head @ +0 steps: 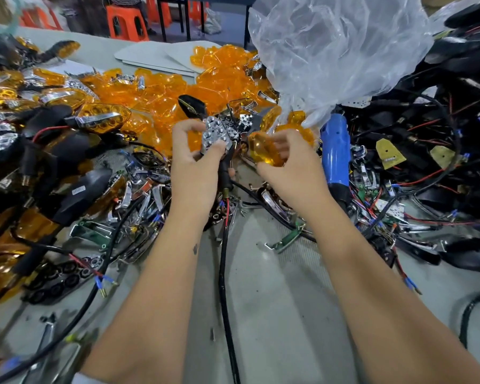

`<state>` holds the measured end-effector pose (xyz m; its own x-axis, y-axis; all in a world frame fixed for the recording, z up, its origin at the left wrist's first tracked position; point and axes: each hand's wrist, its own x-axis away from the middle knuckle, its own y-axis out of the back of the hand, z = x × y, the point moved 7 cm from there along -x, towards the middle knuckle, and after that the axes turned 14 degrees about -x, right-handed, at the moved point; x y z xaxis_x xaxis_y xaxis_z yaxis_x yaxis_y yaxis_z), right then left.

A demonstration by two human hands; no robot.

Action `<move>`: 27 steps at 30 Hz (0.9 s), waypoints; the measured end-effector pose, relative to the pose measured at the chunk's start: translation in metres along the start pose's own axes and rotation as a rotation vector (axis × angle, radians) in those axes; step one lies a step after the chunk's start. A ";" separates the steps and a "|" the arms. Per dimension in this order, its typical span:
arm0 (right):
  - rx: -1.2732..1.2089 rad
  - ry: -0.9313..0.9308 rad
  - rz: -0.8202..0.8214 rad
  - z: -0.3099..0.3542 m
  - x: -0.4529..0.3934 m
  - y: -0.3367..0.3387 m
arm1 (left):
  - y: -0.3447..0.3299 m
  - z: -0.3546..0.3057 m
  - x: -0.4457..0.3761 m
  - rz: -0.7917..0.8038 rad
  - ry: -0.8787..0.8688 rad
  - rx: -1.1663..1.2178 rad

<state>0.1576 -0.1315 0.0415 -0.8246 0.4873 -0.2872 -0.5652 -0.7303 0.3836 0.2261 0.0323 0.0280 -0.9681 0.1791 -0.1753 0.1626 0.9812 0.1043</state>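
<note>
Now left hand fingers pinch the chrome reflector; right hand fingers clasp the amber lens.

Faceted amber plastic lens, chrome dimpled reflector plate, black sheathed cable, blue plastic tool handle, orange plastic stools far left.

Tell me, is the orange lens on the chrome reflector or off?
Off. The right hand holds the orange lens apart from the chrome reflector in the left hand.
</note>
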 end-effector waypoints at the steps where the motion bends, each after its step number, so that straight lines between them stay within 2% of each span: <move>1: -0.101 -0.005 -0.056 0.001 0.005 0.008 | -0.005 -0.001 0.001 0.039 -0.010 -0.006; 3: -0.248 -0.004 -0.149 0.002 0.016 0.020 | -0.014 -0.004 0.003 0.101 -0.050 -0.034; 6: -0.370 0.026 -0.194 0.006 0.032 0.028 | -0.027 -0.008 0.010 0.167 -0.093 -0.056; 12: -0.407 0.017 -0.237 0.002 0.051 0.032 | -0.042 -0.005 0.021 0.305 -0.019 -0.034; 16: -0.444 -0.021 -0.294 -0.001 0.052 0.039 | -0.040 0.004 0.022 0.240 0.011 -0.425; 20: -0.391 -0.049 -0.264 -0.003 0.053 0.037 | -0.037 -0.009 0.023 0.114 -0.167 -0.846; 23: -0.366 -0.059 -0.258 -0.003 0.052 0.036 | -0.029 -0.010 0.019 0.059 -0.213 -1.044; 25: -0.376 -0.044 -0.243 -0.001 0.052 0.036 | -0.028 -0.017 0.019 0.017 -0.330 -1.018; 27: -0.382 -0.022 -0.212 0.003 0.053 0.034 | -0.031 -0.027 0.025 0.093 -0.426 -0.674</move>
<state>0.0947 -0.1295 0.0423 -0.6936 0.6527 -0.3048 -0.6766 -0.7355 -0.0351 0.1914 0.0044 0.0469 -0.7778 0.4042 -0.4813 -0.0429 0.7299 0.6822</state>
